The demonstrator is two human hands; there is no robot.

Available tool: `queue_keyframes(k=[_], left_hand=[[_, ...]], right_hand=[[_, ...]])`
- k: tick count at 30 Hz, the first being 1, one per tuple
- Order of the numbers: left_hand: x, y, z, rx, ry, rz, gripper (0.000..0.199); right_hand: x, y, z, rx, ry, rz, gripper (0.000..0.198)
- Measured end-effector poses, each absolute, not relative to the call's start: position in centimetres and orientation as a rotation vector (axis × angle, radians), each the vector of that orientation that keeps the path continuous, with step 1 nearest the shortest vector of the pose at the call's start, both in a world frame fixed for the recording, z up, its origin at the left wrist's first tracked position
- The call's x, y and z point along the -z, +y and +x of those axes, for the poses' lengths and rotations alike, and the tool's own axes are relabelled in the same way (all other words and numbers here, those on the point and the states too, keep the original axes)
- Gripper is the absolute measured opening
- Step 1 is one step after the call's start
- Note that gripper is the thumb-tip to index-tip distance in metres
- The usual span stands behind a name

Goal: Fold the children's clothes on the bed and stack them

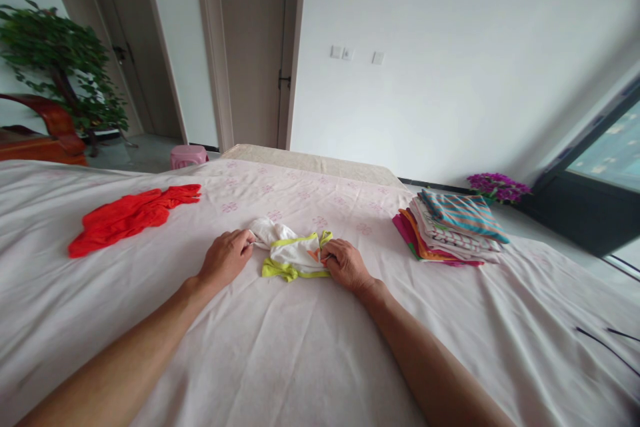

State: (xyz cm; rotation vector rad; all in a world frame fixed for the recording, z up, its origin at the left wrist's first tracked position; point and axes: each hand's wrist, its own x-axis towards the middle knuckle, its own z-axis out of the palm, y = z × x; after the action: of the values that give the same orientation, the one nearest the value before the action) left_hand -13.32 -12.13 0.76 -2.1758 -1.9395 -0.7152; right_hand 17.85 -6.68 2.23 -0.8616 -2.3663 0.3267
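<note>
A small white garment with yellow-green trim [295,253] lies crumpled on the pale sheet, stretched between my two hands. My left hand [227,255] is closed on its white end at the left. On the opposite side my right hand [345,263] pinches the trimmed edge beside an orange print. Which piece of children's clothing it is, I cannot tell for sure. Off to the left lies a rumpled red garment [133,215], touched by neither hand. A stack of folded clothes [450,230], striped blue and brown on top, sits to the right.
The pale flowered sheet [280,360] covers a wide surface. Beyond its far edge are a pink stool [189,155], a leafy plant [63,67] and a wooden chair [45,127]. Purple flowers [499,185] stand behind the stack. Dark thin cords [607,347] lie at the right.
</note>
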Motion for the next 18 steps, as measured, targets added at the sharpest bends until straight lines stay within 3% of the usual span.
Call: queue_keyframes(k=[18], left_hand=[[-0.42,-12.03,-13.42,0.743,-1.913,-2.177,0.012]], right_hand=[[-2.05,-6.63,17.80,-0.315,-2.366,-0.865,0.021]])
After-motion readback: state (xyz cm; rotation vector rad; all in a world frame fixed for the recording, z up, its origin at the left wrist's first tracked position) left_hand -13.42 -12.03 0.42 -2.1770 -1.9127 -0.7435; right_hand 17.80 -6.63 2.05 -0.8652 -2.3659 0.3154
